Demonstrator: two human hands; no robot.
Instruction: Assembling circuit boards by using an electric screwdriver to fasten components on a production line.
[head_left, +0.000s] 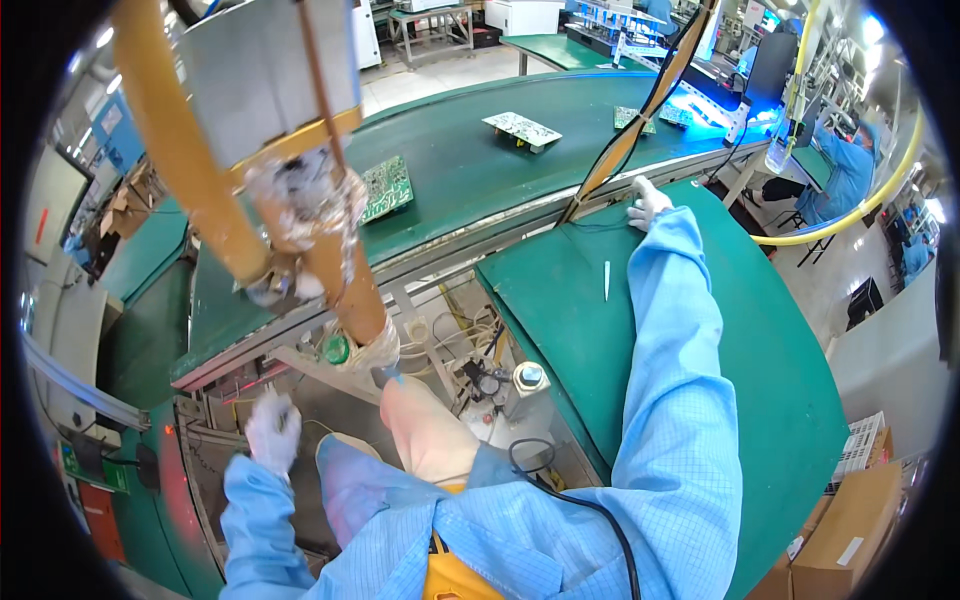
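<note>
My right hand (650, 203), in a white glove, reaches to the far edge of the green-topped table (760, 370). Its fingers are apart beside the conveyor rail, and I see nothing held in them. Thin dark cables on a slanting post (600, 172) run down just left of it. White tweezers (607, 281) lie on the tabletop, nearer to me than that hand. My left hand (273, 432), also gloved in white, hangs low at the left beside my knee. Its fingers are loosely bent and a little apart, with nothing visible in them.
Beyond the rail, a green conveyor (450, 150) carries several circuit boards, including a pale one (522, 130) and a green one (387, 189). A tan pipe (330, 260) stands close at left. Cardboard boxes (845, 520) sit at lower right. Another person (845, 175) sits farther right.
</note>
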